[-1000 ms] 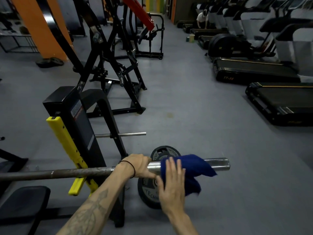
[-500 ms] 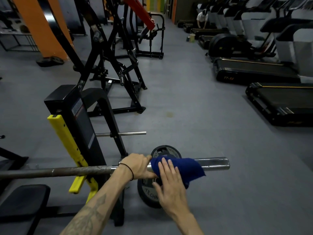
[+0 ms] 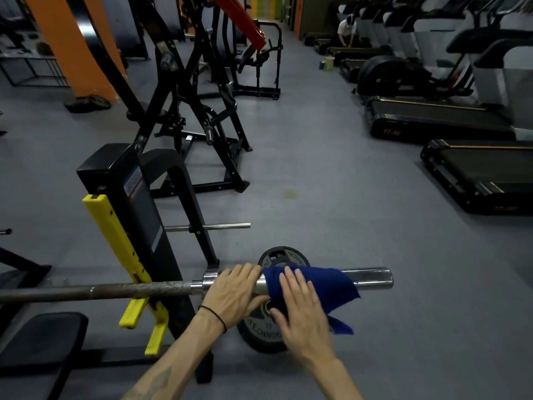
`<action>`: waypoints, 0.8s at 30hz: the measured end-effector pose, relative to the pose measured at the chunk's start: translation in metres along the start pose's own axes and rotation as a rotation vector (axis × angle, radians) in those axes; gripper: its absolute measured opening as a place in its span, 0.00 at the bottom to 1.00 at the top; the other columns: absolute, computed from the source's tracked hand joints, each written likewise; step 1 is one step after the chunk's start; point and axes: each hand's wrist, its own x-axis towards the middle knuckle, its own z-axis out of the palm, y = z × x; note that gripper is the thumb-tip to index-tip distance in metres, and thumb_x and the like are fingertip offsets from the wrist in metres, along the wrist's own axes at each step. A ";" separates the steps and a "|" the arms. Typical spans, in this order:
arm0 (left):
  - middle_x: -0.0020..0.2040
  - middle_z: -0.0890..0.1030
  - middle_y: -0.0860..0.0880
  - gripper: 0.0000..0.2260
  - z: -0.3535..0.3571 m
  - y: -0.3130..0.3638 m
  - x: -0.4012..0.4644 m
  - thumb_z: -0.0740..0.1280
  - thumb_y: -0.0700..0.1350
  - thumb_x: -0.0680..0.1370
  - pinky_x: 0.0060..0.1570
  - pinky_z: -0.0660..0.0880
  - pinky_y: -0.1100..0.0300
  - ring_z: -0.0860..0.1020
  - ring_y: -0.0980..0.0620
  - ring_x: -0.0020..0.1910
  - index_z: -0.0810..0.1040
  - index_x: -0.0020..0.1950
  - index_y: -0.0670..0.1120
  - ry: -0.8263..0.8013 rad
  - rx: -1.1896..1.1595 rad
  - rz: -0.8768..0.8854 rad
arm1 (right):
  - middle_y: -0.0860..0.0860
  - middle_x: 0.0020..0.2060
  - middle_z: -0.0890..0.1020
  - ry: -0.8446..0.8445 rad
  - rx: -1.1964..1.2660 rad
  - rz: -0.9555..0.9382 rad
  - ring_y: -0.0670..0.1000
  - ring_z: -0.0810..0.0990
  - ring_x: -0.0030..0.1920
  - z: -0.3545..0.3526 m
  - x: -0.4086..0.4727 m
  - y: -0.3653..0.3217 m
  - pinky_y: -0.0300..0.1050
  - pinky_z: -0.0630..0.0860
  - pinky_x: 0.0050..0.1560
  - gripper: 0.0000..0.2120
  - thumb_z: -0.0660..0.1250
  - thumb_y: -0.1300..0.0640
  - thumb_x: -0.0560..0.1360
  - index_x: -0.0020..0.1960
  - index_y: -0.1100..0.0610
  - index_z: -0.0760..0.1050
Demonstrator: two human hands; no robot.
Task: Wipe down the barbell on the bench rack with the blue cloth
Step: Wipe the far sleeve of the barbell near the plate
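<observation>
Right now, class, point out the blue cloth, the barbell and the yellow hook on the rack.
blue cloth (image 3: 326,284), head view, on its draped top fold.
barbell (image 3: 369,277), head view, on the bare chrome sleeve end.
yellow hook (image 3: 115,241), head view, on its upright yellow strip.

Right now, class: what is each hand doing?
Left hand: grips the barbell sleeve, fingers curled over it.
Right hand: open, straight fingers pressing the blue cloth against the sleeve.

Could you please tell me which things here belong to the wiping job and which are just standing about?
In the job:
barbell
blue cloth
left hand
right hand
bench rack

Just about:
weight plate
treadmills
black machine frame
</observation>
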 end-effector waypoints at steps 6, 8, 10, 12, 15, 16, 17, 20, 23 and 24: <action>0.49 0.76 0.52 0.25 -0.001 -0.001 0.002 0.54 0.69 0.79 0.42 0.75 0.57 0.75 0.53 0.42 0.73 0.59 0.49 -0.035 -0.004 0.003 | 0.51 0.83 0.56 0.196 0.142 0.432 0.55 0.51 0.84 -0.008 -0.003 0.027 0.61 0.51 0.81 0.31 0.49 0.42 0.86 0.82 0.59 0.58; 0.48 0.76 0.52 0.24 0.000 -0.001 0.002 0.54 0.68 0.80 0.40 0.75 0.58 0.74 0.53 0.41 0.74 0.58 0.49 -0.029 -0.001 0.011 | 0.55 0.84 0.54 0.219 0.230 0.493 0.56 0.47 0.84 0.003 0.008 -0.016 0.62 0.47 0.81 0.34 0.49 0.40 0.86 0.83 0.61 0.55; 0.46 0.76 0.52 0.23 0.000 -0.001 0.002 0.54 0.67 0.79 0.39 0.75 0.59 0.75 0.54 0.39 0.74 0.56 0.49 -0.022 0.004 0.022 | 0.54 0.84 0.54 0.130 0.211 0.314 0.56 0.48 0.84 0.011 0.007 -0.041 0.57 0.43 0.82 0.35 0.48 0.38 0.86 0.84 0.60 0.53; 0.46 0.76 0.53 0.23 0.000 -0.002 0.002 0.54 0.67 0.79 0.39 0.75 0.59 0.75 0.54 0.39 0.74 0.57 0.50 -0.039 -0.015 0.022 | 0.52 0.84 0.55 0.041 0.098 0.091 0.54 0.52 0.83 0.006 0.002 -0.021 0.55 0.46 0.82 0.33 0.49 0.40 0.86 0.84 0.58 0.53; 0.47 0.76 0.53 0.23 -0.002 -0.003 0.003 0.54 0.68 0.80 0.41 0.75 0.60 0.75 0.55 0.40 0.73 0.58 0.50 -0.062 -0.028 0.026 | 0.51 0.83 0.59 0.080 0.008 0.071 0.54 0.57 0.82 -0.013 0.000 0.036 0.55 0.52 0.81 0.29 0.51 0.43 0.86 0.82 0.57 0.61; 0.47 0.76 0.53 0.23 -0.002 -0.003 0.003 0.54 0.68 0.80 0.41 0.75 0.60 0.75 0.55 0.40 0.73 0.58 0.50 -0.069 -0.026 0.030 | 0.51 0.82 0.60 0.107 0.034 0.160 0.54 0.58 0.82 -0.019 -0.001 0.047 0.55 0.52 0.81 0.29 0.50 0.42 0.86 0.81 0.57 0.63; 0.47 0.76 0.52 0.24 -0.003 -0.002 0.003 0.54 0.67 0.81 0.41 0.75 0.59 0.75 0.54 0.40 0.74 0.58 0.49 -0.072 -0.026 0.034 | 0.51 0.82 0.60 0.128 0.079 0.263 0.54 0.57 0.82 -0.020 -0.001 0.048 0.56 0.51 0.81 0.30 0.48 0.41 0.86 0.81 0.58 0.63; 0.47 0.76 0.51 0.26 -0.005 -0.001 0.003 0.50 0.68 0.81 0.41 0.75 0.58 0.75 0.53 0.40 0.74 0.59 0.49 -0.126 -0.026 0.035 | 0.55 0.83 0.57 0.173 0.199 0.437 0.56 0.50 0.84 -0.006 0.008 -0.001 0.56 0.43 0.82 0.35 0.48 0.37 0.85 0.83 0.61 0.57; 0.52 0.77 0.50 0.31 -0.017 -0.004 0.013 0.42 0.69 0.80 0.46 0.74 0.56 0.77 0.50 0.46 0.72 0.62 0.48 -0.246 -0.032 0.019 | 0.53 0.84 0.53 0.045 0.130 0.136 0.55 0.49 0.84 0.003 0.002 -0.027 0.54 0.43 0.82 0.35 0.49 0.37 0.85 0.84 0.59 0.53; 0.55 0.77 0.49 0.32 -0.021 -0.006 0.016 0.42 0.70 0.79 0.48 0.74 0.55 0.78 0.49 0.49 0.71 0.63 0.48 -0.296 -0.046 0.023 | 0.52 0.84 0.54 0.017 0.080 0.037 0.54 0.51 0.84 0.000 0.003 -0.014 0.54 0.46 0.82 0.34 0.50 0.38 0.85 0.84 0.58 0.54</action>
